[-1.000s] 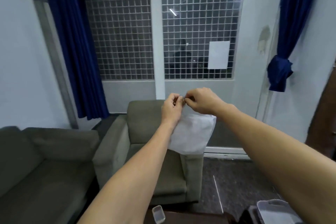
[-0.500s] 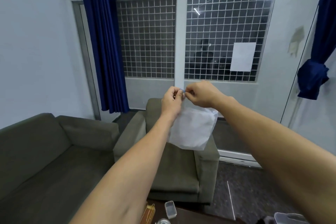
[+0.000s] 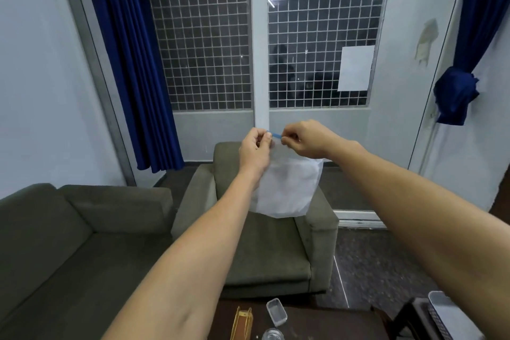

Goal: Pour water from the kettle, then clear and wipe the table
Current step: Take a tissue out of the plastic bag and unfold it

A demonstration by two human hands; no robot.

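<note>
On the dark table (image 3: 325,323), near its far edge, stand a clear box (image 3: 276,311) and a gold rack (image 3: 242,323). Above them the left hand (image 3: 255,152) and right hand (image 3: 306,139) pinch the top of a white bag (image 3: 287,188), which hides part of the green armchair (image 3: 265,251). Beyond is a grilled window (image 3: 201,44).

table (image 3: 317,323), far edge: clear tub (image 3: 276,311), gold rack (image 3: 242,323) and glass (image 3: 271,335) crowd together between the forearms. armchair (image 3: 265,251) stands just beyond that edge. white bag (image 3: 287,188), pinched by left hand (image 3: 255,150) and right hand (image 3: 309,139), hangs before its backrest. floor (image 3: 367,270) right of armchair: open passage.
</note>
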